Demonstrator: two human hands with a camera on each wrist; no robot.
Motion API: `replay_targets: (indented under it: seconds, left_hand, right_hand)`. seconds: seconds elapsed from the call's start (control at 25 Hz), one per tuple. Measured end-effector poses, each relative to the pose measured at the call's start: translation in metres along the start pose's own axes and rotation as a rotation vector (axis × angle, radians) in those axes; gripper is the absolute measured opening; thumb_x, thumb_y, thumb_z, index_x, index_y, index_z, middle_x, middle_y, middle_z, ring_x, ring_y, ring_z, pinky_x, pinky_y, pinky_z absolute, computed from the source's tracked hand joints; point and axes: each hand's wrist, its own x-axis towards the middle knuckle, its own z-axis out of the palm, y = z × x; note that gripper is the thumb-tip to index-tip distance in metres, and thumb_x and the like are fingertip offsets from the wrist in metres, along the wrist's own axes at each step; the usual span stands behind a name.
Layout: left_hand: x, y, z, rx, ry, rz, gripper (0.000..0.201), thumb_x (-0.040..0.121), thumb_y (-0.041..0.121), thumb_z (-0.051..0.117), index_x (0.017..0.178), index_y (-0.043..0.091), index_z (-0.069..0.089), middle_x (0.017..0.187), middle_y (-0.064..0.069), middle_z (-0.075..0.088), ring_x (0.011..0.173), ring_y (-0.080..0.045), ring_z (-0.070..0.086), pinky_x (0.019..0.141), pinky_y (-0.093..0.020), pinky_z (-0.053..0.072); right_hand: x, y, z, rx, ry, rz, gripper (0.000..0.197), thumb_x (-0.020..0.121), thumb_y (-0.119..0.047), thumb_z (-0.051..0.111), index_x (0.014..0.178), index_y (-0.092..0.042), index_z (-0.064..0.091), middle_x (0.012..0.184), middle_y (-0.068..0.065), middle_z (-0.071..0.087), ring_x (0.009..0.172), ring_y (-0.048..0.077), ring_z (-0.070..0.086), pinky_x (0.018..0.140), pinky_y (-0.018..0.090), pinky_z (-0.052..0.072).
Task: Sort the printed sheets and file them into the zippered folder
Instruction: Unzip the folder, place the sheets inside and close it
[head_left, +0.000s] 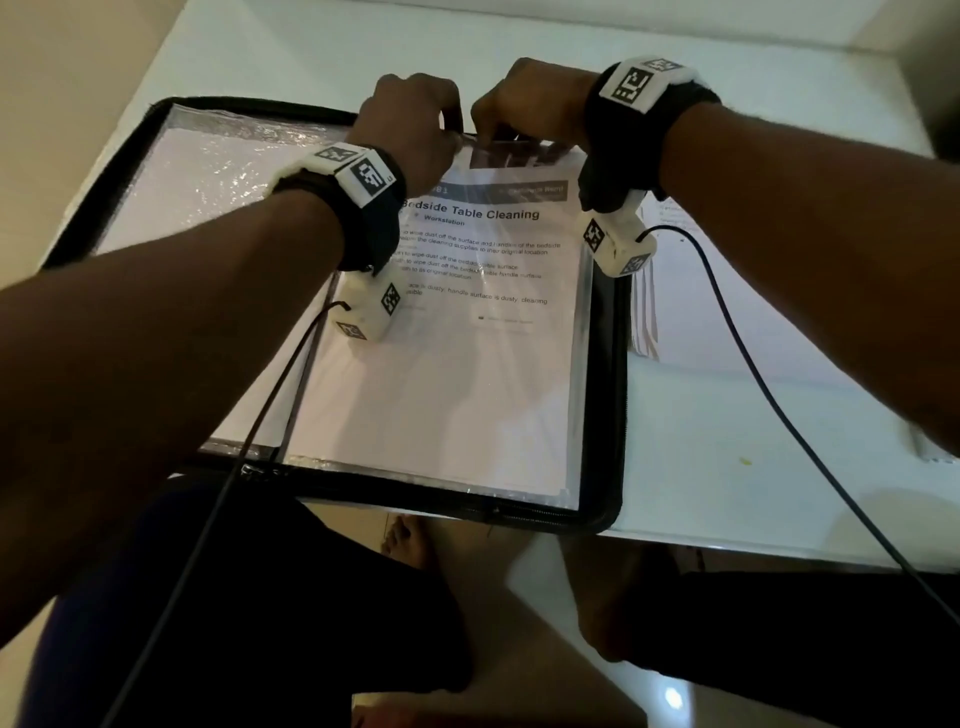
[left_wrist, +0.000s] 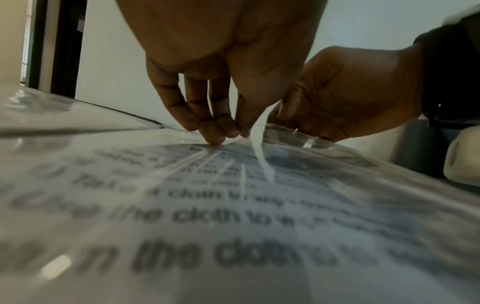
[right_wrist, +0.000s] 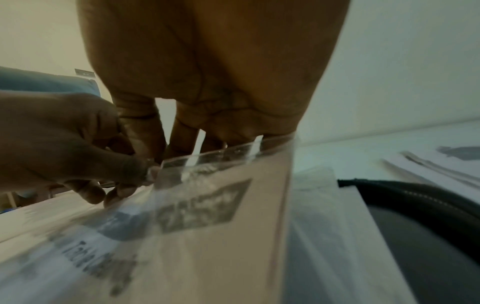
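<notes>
A black zippered folder (head_left: 605, 415) lies open on the white table. In its right half a printed sheet (head_left: 467, 322) headed "Bedside Table Cleaning" sits under a clear plastic sleeve (head_left: 519, 148). My left hand (head_left: 454, 130) pinches the sleeve's top edge and tents the film (left_wrist: 259, 156) up off the sheet (left_wrist: 233, 216). Just to the right, my right hand (head_left: 496, 132) holds the same edge, its curled fingers (right_wrist: 182, 135) behind the raised strip (right_wrist: 228, 152). In the left wrist view the left hand (left_wrist: 228, 129) meets the right hand (left_wrist: 350, 102) at that edge.
More printed sheets (head_left: 727, 291) lie stacked on the table right of the folder, also seen as a stack (right_wrist: 441, 164) past the folder's rim (right_wrist: 415, 195). The folder's left half holds a crinkled clear sleeve (head_left: 208, 171). Two cables trail from my wrists. My legs are below the table edge.
</notes>
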Motion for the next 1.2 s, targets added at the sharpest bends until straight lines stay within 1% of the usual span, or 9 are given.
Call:
replay_targets:
  seconds: [0.2,0.32,0.44,0.52,0.6,0.72,0.84,1.04,1.2]
  left_hand:
    - [0.001,-0.005,0.003,0.013,0.009,0.018,0.015,0.098,0.029,0.059,0.110,0.025,0.067,0.120,-0.019,0.064,0.113,-0.037,0.059,0.085,-0.036,0.047]
    - [-0.004,-0.010,-0.005,-0.053,0.027,-0.035,0.014,0.096,0.025,0.051,0.105,0.025,0.062,0.112,-0.019,0.065,0.093,-0.038,0.067,0.080,-0.041,0.058]
    - [-0.009,-0.015,-0.014,-0.111,0.097,-0.083,0.019,0.096,0.020,0.047,0.109,0.014,0.060,0.106,-0.017,0.069,0.094,-0.038,0.068,0.080,-0.047,0.060]
    - [-0.013,-0.018,-0.017,-0.168,0.121,-0.136,0.022,0.097,0.021,0.047,0.110,0.011,0.061,0.103,-0.015,0.072,0.097,-0.036,0.068,0.082,-0.049,0.059]
    - [-0.020,-0.020,-0.022,-0.244,0.124,-0.197,0.018,0.094,0.024,0.051,0.107,0.014,0.059,0.102,-0.011,0.072,0.092,-0.033,0.068,0.083,-0.047,0.060]
    - [-0.048,-0.020,-0.032,-0.395,0.039,-0.259,0.030,0.093,0.027,0.060,0.118,0.017,0.046,0.114,-0.014,0.068,0.089,-0.030,0.063,0.088,-0.049,0.057]
    - [-0.094,-0.021,-0.048,-0.349,-0.122,-0.310,0.051,0.097,0.046,0.065,0.135,0.020,0.044,0.123,-0.012,0.064,0.108,-0.031,0.064,0.091,-0.042,0.052]
    - [-0.179,-0.017,-0.106,-0.710,-0.428,-0.383,0.065,0.094,0.074,0.050,0.144,0.033,0.052,0.139,0.001,0.060,0.117,-0.027,0.066,0.098,-0.054,0.052]
    - [-0.215,-0.021,-0.146,-0.792,-0.442,-0.334,0.075,0.088,0.088,0.036,0.145,0.042,0.053,0.140,0.002,0.063,0.120,-0.030,0.066,0.099,-0.060,0.051]
  right_hand:
    - [-0.012,0.008,0.006,-0.139,0.111,-0.099,0.025,0.096,-0.021,0.063,0.115,-0.008,0.071,0.117,0.018,0.066,0.105,0.034,0.062,0.083,0.037,0.047]
    - [-0.027,0.026,0.020,0.270,0.478,0.022,0.040,0.087,-0.042,0.063,0.116,-0.017,0.073,0.130,0.010,0.056,0.117,0.027,0.057,0.100,0.041,0.049]
    - [-0.053,0.042,0.045,0.678,0.566,0.115,0.048,0.080,-0.047,0.069,0.122,-0.025,0.058,0.131,0.001,0.049,0.118,0.017,0.057,0.097,0.037,0.052]
    - [-0.076,0.039,0.061,1.115,0.506,0.177,0.040,0.083,-0.047,0.071,0.111,-0.022,0.058,0.120,0.004,0.062,0.097,0.017,0.066,0.077,0.033,0.056]
    - [-0.105,0.024,0.079,1.479,0.355,0.207,0.048,0.096,-0.055,0.058,0.122,-0.014,0.060,0.110,0.007,0.068,0.085,0.019,0.068,0.067,0.031,0.057]
    - [-0.131,0.007,0.111,1.740,0.147,0.133,0.072,0.101,-0.069,0.029,0.137,-0.015,0.060,0.123,0.010,0.070,0.108,0.025,0.069,0.093,0.042,0.057]
    - [-0.149,-0.014,0.130,1.811,0.110,0.147,0.067,0.104,-0.063,0.025,0.140,-0.018,0.060,0.131,0.015,0.068,0.123,0.032,0.064,0.109,0.051,0.047]
    - [-0.171,-0.066,0.123,1.656,-0.025,0.056,0.053,0.096,-0.056,0.055,0.128,-0.015,0.066,0.108,0.007,0.071,0.102,0.028,0.066,0.087,0.037,0.054]
    - [-0.173,-0.104,0.109,1.473,-0.087,0.071,0.043,0.099,-0.056,0.045,0.127,-0.032,0.069,0.123,-0.004,0.073,0.120,0.025,0.065,0.102,0.052,0.048]
